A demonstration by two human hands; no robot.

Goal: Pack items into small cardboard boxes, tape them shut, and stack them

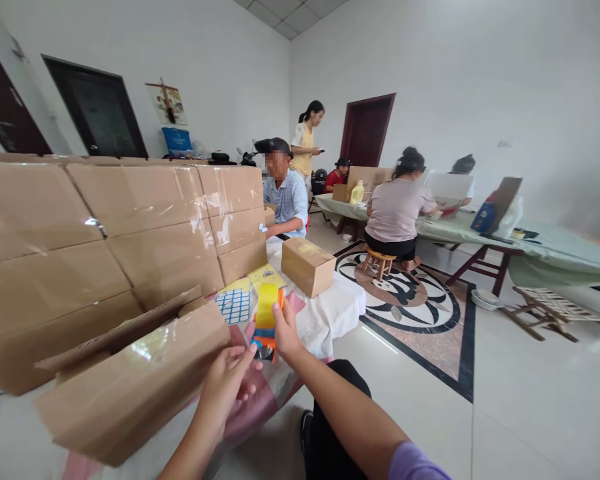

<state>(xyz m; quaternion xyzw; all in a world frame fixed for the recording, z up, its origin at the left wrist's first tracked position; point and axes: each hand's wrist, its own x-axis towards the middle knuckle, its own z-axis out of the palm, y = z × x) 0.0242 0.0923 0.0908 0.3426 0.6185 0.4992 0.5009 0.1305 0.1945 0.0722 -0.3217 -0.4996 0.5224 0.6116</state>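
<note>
My right hand (287, 328) is wrapped round an orange tape dispenser (265, 333) with a yellow roll of tape (267, 305), held upright over the cloth-covered surface (325, 323). At the dispenser's lower end, my left hand (233, 373) has its thumb and fingers drawn together beside the dark cutting end; whatever they pinch is too small to make out. A long cardboard box (145, 380) with raised flaps lies to the left of my hands. Beyond the dispenser is a smaller closed carton (307, 267).
Stacked taped cartons (145, 227) form a wall at the left. A blue grid-patterned sheet (233, 305) lies behind my hands. A person in a light blue shirt (287, 200) sits across. Others are around a green-covered table (545, 243), near a wooden stool (380, 260) and folding stool (555, 307).
</note>
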